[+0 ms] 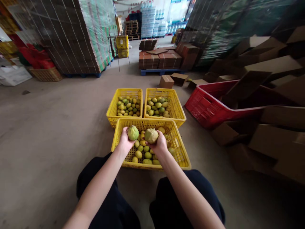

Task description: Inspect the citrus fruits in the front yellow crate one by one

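Above the nearest yellow crate (152,165), my left hand (124,142) is closed round a large green-yellow lemon (132,133). My right hand (161,143) grips another big one, a paler, bumpy lemon (151,136), close beside the first but apart from it. Beneath them, green and yellow lemons (147,155) lie over part of the crate's floor. Touching its far side are two more yellow crates, a left one (111,111) and a right one (178,109), each holding many lemons. My forearms hide part of the near crate.
A red crate (205,111) stuffed with cardboard stands to the right, amid heaped open cardboard boxes (276,130). Beyond the crates, flattened cartons (164,58) are stacked on a blue pallet (157,72). A tall wrapped stack (69,38) rises at the back left. Concrete floor (59,127) lies to the left.
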Demonstrator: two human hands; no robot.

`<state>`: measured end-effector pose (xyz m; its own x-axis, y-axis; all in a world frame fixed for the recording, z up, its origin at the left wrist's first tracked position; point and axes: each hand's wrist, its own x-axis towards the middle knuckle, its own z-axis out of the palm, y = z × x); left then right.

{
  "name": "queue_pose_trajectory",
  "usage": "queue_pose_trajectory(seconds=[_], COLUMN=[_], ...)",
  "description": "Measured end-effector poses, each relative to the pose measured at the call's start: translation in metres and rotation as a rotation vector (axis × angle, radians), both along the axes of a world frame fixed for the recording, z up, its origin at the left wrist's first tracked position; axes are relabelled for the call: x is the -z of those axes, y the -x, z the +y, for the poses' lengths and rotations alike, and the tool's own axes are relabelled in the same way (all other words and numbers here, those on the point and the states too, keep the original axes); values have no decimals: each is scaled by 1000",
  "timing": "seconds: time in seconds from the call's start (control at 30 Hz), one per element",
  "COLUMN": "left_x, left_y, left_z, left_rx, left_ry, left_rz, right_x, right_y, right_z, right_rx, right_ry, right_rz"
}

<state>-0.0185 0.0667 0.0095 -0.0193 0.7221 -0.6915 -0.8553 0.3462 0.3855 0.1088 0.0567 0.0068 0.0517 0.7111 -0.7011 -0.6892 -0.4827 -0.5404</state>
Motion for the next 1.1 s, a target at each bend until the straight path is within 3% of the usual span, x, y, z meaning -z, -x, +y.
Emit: queue_pose_trajectory(seconds=[0.17,0.43,0.7,0.83,0.93,1.1], left_x=[-6,-2,-3,-7,-7,-7], left_y=[1,2,2,3,3,4], left_z=[-3,-2,-1,-1,-3,-7], left_rx=[-10,113,-33,12,48,70], left_ry=[-133,-50,-59,37,24,-25], left_rz=[-86,-205,-95,-189,-202,-165], right_x=[-1,2,4,3,4,8], right_y=[0,-2,1,-1,-1,0], right_z=[1,1,3,2,2,3], right_rx=[93,6,140,76,44,158], right_ry=[1,42,-10,39,79,20], right_rz=[-33,73,62,106,133,104])
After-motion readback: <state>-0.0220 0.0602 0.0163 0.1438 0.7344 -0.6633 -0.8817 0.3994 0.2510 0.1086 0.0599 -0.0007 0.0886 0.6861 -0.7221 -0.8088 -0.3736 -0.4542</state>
